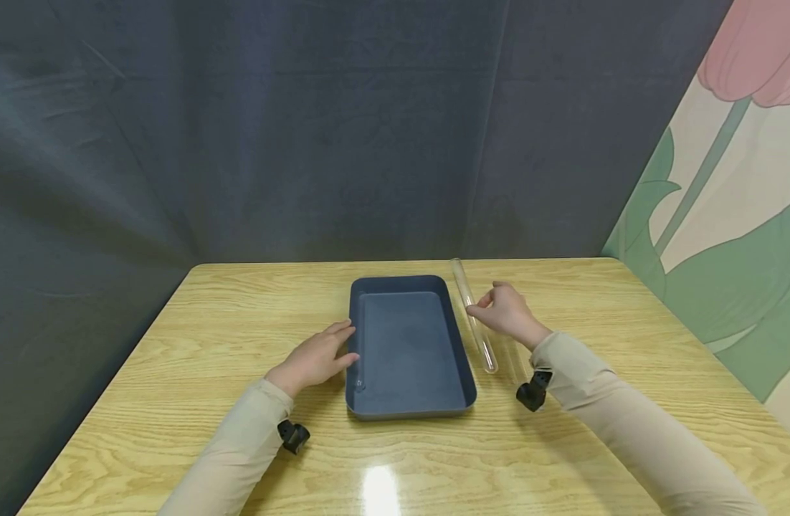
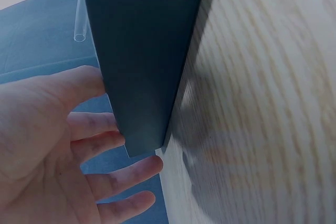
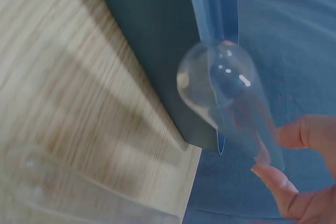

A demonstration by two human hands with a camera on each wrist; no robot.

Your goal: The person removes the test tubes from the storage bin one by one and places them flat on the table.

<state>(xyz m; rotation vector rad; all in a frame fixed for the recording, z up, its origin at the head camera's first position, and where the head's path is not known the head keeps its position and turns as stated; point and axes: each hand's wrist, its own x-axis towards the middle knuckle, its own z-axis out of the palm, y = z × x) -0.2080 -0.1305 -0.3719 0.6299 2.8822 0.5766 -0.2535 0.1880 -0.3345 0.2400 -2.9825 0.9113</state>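
My right hand (image 1: 506, 313) pinches a clear glass test tube (image 1: 482, 340) between thumb and fingers. The tube is held beside the right wall of a dark blue-grey tray (image 1: 408, 413), its rounded end toward me; the right wrist view shows that end (image 3: 215, 74) up close, raised off the table. A second test tube (image 3: 79, 192) lies on the table under the right hand. Inside the tray, along its left wall, lies another clear tube (image 1: 360, 344), hard to make out. My left hand (image 1: 314, 358), fingers loosely spread, touches the tray's left rim.
The wood-grained table (image 1: 240, 308) carries the tray near its middle. A dark curtain (image 1: 343, 143) hangs behind the table's far edge. On the right stands a panel with a painted tulip (image 1: 711, 172).
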